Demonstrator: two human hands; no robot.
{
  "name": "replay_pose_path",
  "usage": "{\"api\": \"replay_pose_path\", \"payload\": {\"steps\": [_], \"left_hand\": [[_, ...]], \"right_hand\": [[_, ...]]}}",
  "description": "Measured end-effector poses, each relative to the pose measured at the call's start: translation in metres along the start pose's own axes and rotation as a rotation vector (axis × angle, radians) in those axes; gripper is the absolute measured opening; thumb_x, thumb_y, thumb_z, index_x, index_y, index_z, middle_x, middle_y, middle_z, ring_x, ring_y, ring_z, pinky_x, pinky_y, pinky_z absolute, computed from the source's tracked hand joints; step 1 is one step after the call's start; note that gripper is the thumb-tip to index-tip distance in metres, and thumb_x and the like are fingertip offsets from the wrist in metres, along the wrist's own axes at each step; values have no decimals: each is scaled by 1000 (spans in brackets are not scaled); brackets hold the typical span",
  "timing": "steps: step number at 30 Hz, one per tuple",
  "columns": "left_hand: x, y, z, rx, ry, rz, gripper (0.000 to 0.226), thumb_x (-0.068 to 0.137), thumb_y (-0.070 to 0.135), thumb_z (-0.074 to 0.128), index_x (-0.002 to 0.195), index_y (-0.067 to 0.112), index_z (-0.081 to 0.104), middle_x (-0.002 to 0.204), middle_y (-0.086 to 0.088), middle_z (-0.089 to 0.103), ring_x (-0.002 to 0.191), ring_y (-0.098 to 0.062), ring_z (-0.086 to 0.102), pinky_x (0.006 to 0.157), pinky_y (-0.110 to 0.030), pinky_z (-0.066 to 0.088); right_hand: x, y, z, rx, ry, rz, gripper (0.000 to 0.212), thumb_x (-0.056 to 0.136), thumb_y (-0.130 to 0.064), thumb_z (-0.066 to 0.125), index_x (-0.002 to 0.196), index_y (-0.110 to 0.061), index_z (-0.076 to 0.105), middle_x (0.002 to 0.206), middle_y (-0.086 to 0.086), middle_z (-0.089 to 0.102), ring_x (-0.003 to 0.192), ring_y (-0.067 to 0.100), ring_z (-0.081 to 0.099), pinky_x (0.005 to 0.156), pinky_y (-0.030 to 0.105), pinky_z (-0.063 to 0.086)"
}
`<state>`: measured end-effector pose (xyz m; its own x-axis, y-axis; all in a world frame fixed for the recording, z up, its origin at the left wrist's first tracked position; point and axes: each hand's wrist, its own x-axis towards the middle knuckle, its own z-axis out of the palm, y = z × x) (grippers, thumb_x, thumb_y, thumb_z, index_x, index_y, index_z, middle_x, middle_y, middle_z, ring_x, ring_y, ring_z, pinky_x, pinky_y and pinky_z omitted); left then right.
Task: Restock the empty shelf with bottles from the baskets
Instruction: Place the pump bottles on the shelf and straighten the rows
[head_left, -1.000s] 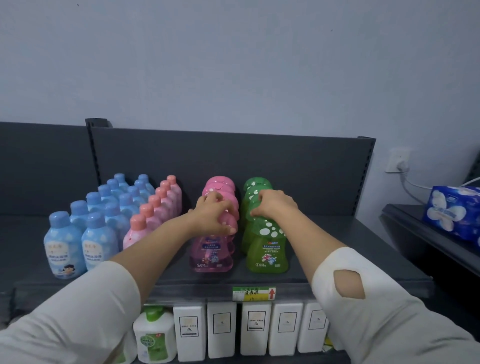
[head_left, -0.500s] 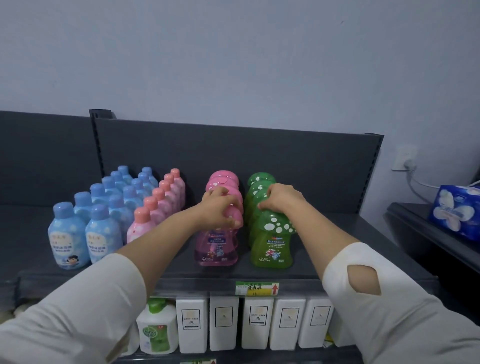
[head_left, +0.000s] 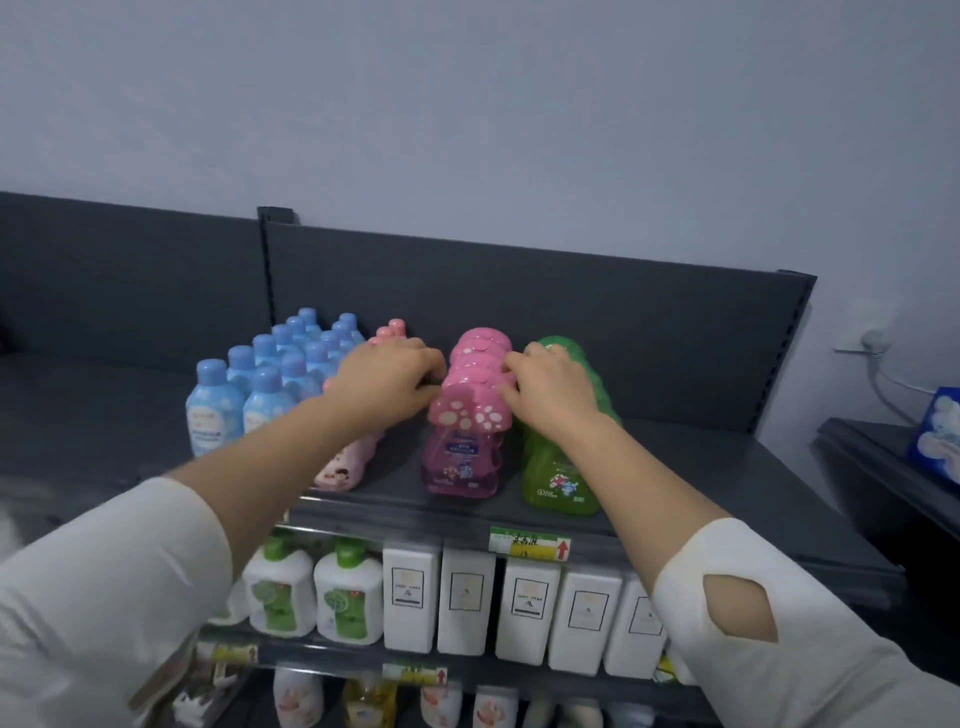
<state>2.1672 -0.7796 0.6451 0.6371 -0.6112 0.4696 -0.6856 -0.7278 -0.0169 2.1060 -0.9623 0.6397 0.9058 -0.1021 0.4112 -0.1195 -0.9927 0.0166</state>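
Left hand (head_left: 387, 382), right hand (head_left: 553, 387): bent fingers press pink mushroom-capped plastic bottles (head_left: 470, 415) (gripping nothing).
Risk: an uneven squeeze could topple the row.

The pink bottles (head_left: 462, 462) and green bottles (head_left: 558, 488) are glossy translucent plastic; the shelf (head_left: 701, 483) is matt dark metal; the sleeves (head_left: 104, 571) look like smooth white cloth.
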Motion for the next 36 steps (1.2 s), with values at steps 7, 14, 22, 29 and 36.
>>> {"api": "replay_pose_path", "payload": {"steps": [7, 14, 22, 29, 36], "left_hand": [[-97, -83, -42, 146, -54, -213, 25, 92, 37, 50, 114, 28, 59, 117, 2, 59, 111, -24, 52, 87, -36, 40], [-221, -188, -74, 237, -137, -386, 24, 93, 37, 48, 113, 25, 57, 115, -1, 57, 111, -26, 53, 84, -35, 40], [-416, -315, -55, 228, -360, -592, 21, 91, 31, 48, 107, 26, 59, 112, 0, 62, 103, -26, 58, 75, -33, 43], [-538, -352, -5, 31, -558, -837, 27, 92, 35, 51, 117, 27, 57, 122, -1, 58, 114, -24, 54, 90, -37, 44], [-620, -377, 46, -64, -738, -1079, 32, 91, 39, 49, 122, 31, 54, 128, -1, 56, 119, -23, 53, 96, -34, 40]], "right_hand": [[-9, -100, -2, 30, 46, -220, 35, 96, -36, 45, 122, -17, 56, 127, 8, 53, 117, 32, 47, 90, 39, 41], [-20, -252, 14, 83, 32, -421, 34, 95, -37, 46, 123, -20, 56, 125, 5, 56, 120, 30, 45, 92, 41, 40], [-78, -452, 103, 155, -197, -681, 34, 95, -38, 45, 123, -20, 55, 121, 5, 55, 117, 28, 48, 83, 36, 45], [-132, -556, 198, 181, -584, -791, 34, 96, -36, 46, 124, -21, 55, 126, 6, 54, 118, 29, 49, 84, 39, 46], [-156, -617, 289, 106, -854, -904, 39, 93, -31, 51, 131, -22, 49, 130, 12, 50, 117, 33, 51, 90, 43, 47]]}}
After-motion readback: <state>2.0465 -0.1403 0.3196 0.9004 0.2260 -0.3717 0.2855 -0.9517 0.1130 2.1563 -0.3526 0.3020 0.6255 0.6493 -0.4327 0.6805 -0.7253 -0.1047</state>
